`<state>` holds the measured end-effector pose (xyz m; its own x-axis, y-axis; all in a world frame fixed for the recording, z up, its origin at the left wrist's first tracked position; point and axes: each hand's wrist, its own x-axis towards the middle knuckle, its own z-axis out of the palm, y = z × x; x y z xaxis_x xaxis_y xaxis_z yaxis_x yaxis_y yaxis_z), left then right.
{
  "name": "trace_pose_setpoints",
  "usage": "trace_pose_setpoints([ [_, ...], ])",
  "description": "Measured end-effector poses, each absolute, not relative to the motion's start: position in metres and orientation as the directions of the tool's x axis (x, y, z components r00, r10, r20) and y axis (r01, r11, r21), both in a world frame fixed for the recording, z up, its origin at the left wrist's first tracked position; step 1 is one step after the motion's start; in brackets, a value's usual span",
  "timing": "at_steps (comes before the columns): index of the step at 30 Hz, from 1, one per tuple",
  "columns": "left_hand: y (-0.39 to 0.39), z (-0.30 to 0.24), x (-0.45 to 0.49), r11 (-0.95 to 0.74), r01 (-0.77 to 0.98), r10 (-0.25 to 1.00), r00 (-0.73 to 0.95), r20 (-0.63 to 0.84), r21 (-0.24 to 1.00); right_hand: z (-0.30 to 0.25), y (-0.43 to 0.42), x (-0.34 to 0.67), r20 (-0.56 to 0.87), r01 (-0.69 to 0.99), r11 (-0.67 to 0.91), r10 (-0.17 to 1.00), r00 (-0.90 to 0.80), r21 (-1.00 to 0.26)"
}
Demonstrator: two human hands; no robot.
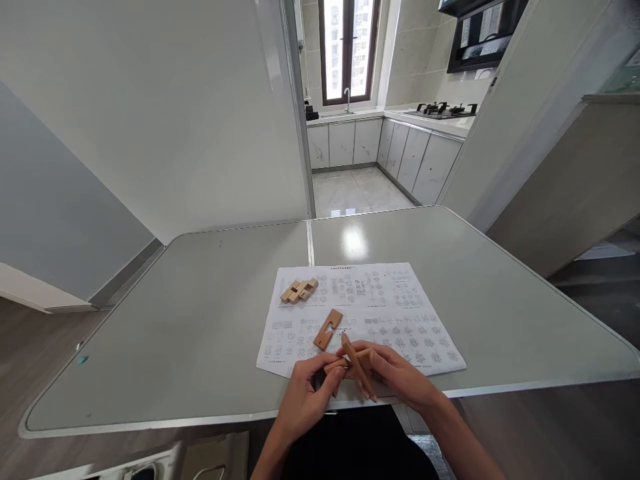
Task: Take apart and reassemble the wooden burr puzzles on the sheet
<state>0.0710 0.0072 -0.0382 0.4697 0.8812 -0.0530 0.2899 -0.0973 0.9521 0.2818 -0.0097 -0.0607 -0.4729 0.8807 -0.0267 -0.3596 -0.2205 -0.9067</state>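
Close to the table's front edge, my left hand (314, 395) pinches one end of some joined wooden puzzle pieces (356, 367). Around the other side of these pieces my right hand (395, 373) is closed, with its fingers partly hidden behind the wood. One flat piece stands tilted across the others, and how they interlock cannot be made out. Just beyond my hands a flat notched wooden piece (323, 338) lies on the printed instruction sheet (360, 313). Several lighter wooden pieces (299, 291) lie side by side near the sheet's upper left corner.
The sheet rests on a grey-green table (200, 333) with a pale rim and a seam across it. A small teal bit (83, 360) lies near the left edge. Past the table, a doorway opens to a kitchen with a faucet (347, 99) and a gas stove (445, 110).
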Motion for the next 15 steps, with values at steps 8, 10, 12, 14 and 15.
trace_pose_setpoints([
  [8,0.0075,-0.0370,0.0697,-0.069,0.259,0.883,0.465,-0.061,0.964,-0.0682,-0.0102,0.2837,-0.030,-0.455,-0.278,0.877,-0.480,-0.846],
  [10,0.0076,-0.0357,0.0703,-0.065,0.260,0.883,0.465,-0.066,0.963,-0.0679,-0.0100,0.2841,-0.041,-0.465,-0.289,0.880,-0.473,-0.837],
  [12,0.0075,-0.0351,0.0706,-0.067,0.259,0.884,0.462,-0.062,0.964,-0.0671,-0.0102,0.2846,-0.050,-0.472,-0.302,0.879,-0.474,-0.828],
  [14,0.0073,-0.0353,0.0706,-0.073,0.253,0.885,0.462,-0.054,0.965,-0.0666,-0.0103,0.2851,-0.054,-0.474,-0.309,0.877,-0.478,-0.824],
  [15,0.0072,-0.0357,0.0704,-0.076,0.252,0.886,0.461,-0.051,0.965,-0.0665,-0.0102,0.2854,-0.056,-0.473,-0.313,0.875,-0.481,-0.824],
])
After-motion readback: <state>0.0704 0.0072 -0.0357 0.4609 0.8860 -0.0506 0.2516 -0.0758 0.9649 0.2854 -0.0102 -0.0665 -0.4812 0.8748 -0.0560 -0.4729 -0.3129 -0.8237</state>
